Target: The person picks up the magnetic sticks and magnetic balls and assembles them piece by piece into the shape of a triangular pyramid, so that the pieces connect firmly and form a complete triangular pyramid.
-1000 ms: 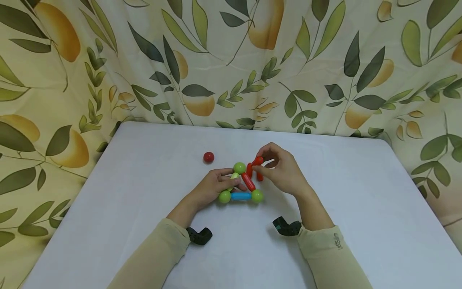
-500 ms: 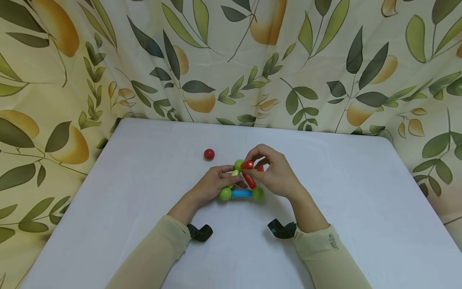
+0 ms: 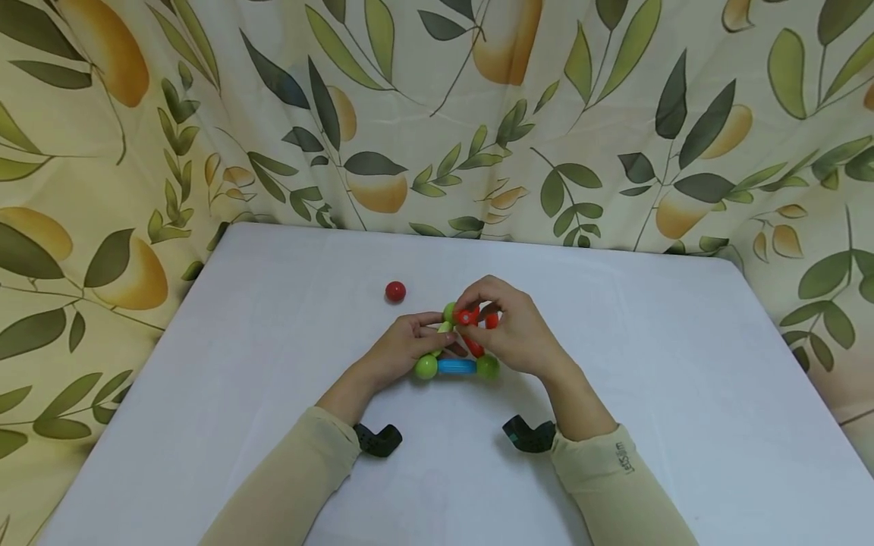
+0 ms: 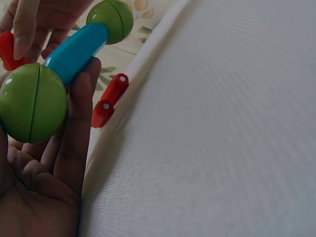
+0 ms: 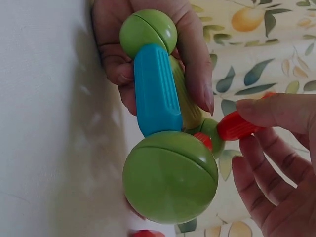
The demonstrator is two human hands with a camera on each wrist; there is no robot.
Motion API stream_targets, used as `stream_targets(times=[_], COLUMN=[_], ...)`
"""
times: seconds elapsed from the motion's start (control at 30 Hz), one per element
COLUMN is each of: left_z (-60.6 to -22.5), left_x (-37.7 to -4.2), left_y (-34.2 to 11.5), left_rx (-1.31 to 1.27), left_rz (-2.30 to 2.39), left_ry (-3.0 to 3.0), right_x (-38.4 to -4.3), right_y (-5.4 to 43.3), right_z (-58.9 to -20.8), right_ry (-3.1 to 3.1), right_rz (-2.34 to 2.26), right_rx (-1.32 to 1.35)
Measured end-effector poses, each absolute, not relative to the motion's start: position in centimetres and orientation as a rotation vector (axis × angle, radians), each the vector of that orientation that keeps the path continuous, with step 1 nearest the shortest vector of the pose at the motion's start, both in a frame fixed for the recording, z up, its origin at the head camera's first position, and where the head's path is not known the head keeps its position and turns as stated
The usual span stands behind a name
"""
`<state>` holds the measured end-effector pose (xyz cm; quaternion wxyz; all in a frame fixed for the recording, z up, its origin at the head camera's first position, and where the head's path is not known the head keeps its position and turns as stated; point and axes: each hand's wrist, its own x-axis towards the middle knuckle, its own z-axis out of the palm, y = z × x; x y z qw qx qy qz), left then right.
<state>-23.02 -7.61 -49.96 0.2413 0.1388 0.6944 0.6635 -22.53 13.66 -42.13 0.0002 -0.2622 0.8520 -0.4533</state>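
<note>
My left hand (image 3: 399, 350) grips a triangle of magnetic building rods and balls by its yellow-green rod (image 5: 186, 101). Green balls (image 3: 426, 367) form the corners. A blue rod (image 3: 457, 366) makes the near side and a red side rod (image 3: 474, 347) the right one. Between thumb and fingers, my right hand (image 3: 515, 326) pinches another red rod (image 5: 237, 126). One end of that rod meets the far green ball (image 5: 212, 137) in the right wrist view; its other end points away from the triangle.
Loose red rods (image 4: 116, 89) lie on the white table beyond the triangle, partly hidden by my right hand in the head view. A red ball (image 3: 395, 292) sits farther back to the left. A leaf-and-fruit patterned cloth (image 3: 437, 152) hangs behind the table.
My right hand has moved left with the pinched red rod, bringing it from right of the triangle to the far green ball. My left hand keeps its grip on the triangle.
</note>
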Motion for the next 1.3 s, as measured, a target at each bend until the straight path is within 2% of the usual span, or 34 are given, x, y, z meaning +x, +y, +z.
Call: stream_targets(times=[0.8,1.3], left_z=[-50.24,-50.32], left_x=[-23.07,-23.0], left_y=[-7.77,-7.62], left_rx=[0.428,0.387], left_rz=[1.858,1.856], left_ry=[1.877,1.869], right_x=[-22.53,-22.69], right_y=[13.54,14.27], right_z=[-42.22,-42.07], right_ry=[2.676,2.71], right_rz=[-1.355,-1.355], right_rx=[-0.976,-0.872])
